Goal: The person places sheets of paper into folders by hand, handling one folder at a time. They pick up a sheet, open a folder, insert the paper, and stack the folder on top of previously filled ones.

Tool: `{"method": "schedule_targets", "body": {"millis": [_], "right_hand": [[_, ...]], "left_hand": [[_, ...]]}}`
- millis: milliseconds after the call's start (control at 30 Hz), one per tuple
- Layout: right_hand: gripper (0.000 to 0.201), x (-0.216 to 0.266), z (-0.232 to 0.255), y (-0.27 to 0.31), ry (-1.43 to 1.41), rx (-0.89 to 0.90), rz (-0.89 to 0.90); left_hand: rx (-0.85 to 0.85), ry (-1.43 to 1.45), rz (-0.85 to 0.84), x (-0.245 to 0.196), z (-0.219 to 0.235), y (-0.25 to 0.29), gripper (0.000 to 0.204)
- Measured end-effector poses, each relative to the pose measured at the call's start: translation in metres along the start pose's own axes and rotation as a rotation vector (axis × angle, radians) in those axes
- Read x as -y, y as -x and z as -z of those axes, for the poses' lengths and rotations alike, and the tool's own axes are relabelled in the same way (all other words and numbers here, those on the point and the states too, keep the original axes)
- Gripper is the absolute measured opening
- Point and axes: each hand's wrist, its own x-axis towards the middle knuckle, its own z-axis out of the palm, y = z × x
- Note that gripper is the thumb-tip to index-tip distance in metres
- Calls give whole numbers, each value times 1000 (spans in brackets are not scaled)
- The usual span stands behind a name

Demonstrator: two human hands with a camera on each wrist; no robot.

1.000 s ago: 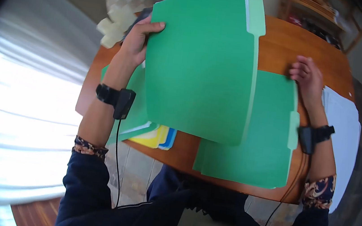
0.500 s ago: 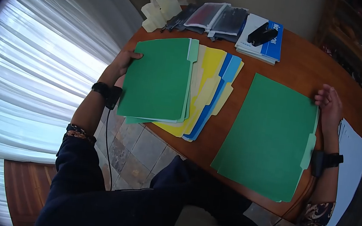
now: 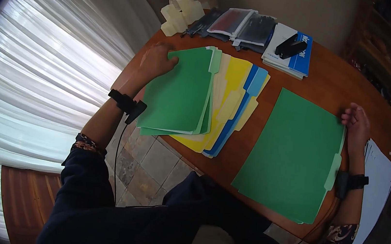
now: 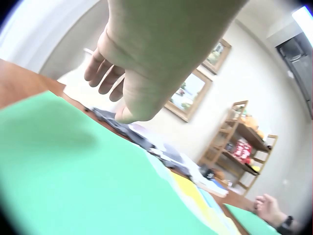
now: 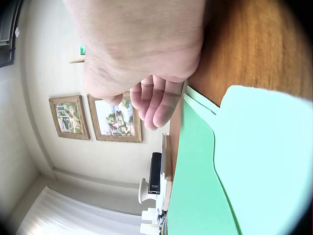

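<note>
Wooden desk; landmark, yellow folder. Right of it, across bare desk: green folder; right hand beside, fingers loosely curled, empty. Left: green stack, near corner apparently overhanging; left hand above, fingers loose, empty. Folders likely light, flexible, slippery: pinch edges. Beyond: stapler.

The green folder, held raised a second ago, now lies on the pile of folders, and the left hand has released it, hovering above its far left corner.
</note>
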Motion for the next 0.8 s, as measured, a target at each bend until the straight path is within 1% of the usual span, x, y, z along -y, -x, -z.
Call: {"method": "schedule_targets", "body": {"millis": [33,100,133,167,200,233,300,333,400,433,467,533,600,667,733,800], "right_hand": [[33,-1,6,3,0,-14,-1],[32,6,-1,9,8,22,32],[30,9,-1,11,-19,14,25],[28,10,0,11,-51,34,10],[27,12,-2,12,-44,4,16],[27,12,-4,12,-60,2,18],[26,8,-2,11,-39,9,47],[25,7,-2,11,-23,13,61],[23,10,-4,11,-26,-28,82],[22,11,-4,12,-13,-51,100],[22,13,-3,12,4,-70,118],[23,14,-2,12,7,-100,115],[22,14,-1,11,-23,-168,101],[22,13,0,11,-20,-176,103],[22,13,3,10,-12,-181,104],[22,11,5,9,41,-157,101]], "left_hand": [[7,146,-119,-34,11,2,41],[-10,350,-311,-99,8,6,38],[16,437,-444,-139,15,10,38],[61,502,-538,-177,17,16,43],[96,544,-609,-208,16,22,49],[92,569,-629,-236,7,26,49],[-15,549,-933,-277,-19,28,64],[-21,534,-945,-288,-28,23,64],[19,454,-914,-311,-44,13,76],[130,435,-867,-316,-51,9,78],[136,444,-876,-318,-57,8,78],[190,513,-953,-318,-62,5,74],[191,536,-967,-315,-64,5,73],[195,567,-979,-313,-64,3,71],[267,626,-955,-312,-62,0,71],[280,665,-968,-308,-65,-5,71]]}}
